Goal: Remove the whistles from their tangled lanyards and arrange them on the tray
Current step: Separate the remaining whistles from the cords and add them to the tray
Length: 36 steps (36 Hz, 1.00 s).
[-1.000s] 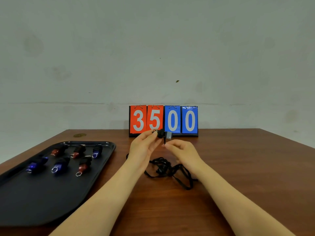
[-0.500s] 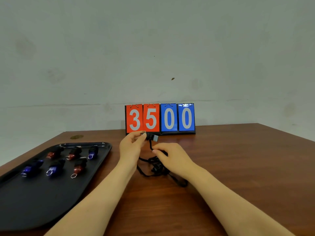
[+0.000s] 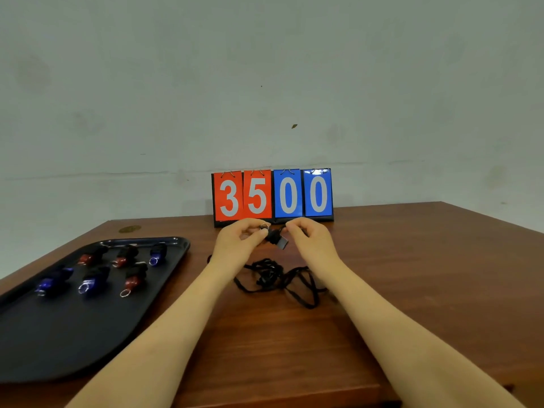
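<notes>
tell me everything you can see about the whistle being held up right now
The whistle is small and black, looks like plastic, with a squarish mouthpiece tilted down toward the right. A thin metal split ring sits at its upper left end. It is held above the table in front of the scoreboard, pinched between the left hand and the right hand. Whether a lanyard is attached cannot be told.

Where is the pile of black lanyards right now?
The black lanyards lie tangled on the wooden table, just right of the tray, between the person's forearms and below the whistle both hands hold up near the scoreboard.
</notes>
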Each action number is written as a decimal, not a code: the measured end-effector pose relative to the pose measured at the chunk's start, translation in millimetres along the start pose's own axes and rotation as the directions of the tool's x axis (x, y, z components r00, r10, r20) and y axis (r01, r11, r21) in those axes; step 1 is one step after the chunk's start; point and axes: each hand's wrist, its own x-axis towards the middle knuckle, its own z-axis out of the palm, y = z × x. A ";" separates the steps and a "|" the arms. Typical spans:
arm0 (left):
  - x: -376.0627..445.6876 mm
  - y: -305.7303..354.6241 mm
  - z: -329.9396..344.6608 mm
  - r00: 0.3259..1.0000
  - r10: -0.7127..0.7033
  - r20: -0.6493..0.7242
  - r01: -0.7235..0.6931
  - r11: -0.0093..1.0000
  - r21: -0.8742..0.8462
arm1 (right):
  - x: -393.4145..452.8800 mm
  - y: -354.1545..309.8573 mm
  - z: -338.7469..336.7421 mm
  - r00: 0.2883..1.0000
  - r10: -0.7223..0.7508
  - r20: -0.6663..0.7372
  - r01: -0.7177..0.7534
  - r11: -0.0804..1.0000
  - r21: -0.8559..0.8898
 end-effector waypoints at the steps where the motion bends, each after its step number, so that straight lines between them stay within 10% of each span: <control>1: -1.4 -0.2 0.6 0.999 -0.030 0.019 0.031 0.997 -0.076 | 0.0 -0.6 -0.7 1.000 0.003 -0.010 -0.002 1.000 0.013; 9: -6.3 10.6 4.8 0.974 -0.164 0.158 0.227 0.649 -0.726 | 3.1 -9.1 -8.0 0.967 0.236 0.098 -0.255 0.886 0.387; 18: -4.8 7.9 7.2 0.959 -0.221 0.177 0.260 0.441 -0.859 | 0.5 1.9 2.0 0.992 0.042 0.115 -0.063 0.980 0.186; 27: -3.2 -3.6 7.5 0.966 -0.257 -0.027 0.173 0.722 -0.670 | -1.1 17.9 11.2 0.969 -0.126 0.214 0.192 0.927 -0.323; 36: 3.2 -13.1 1.0 0.954 -0.172 -0.244 0.090 0.945 -0.314 | -7.0 10.9 17.9 0.910 -0.146 0.388 0.304 0.871 -0.385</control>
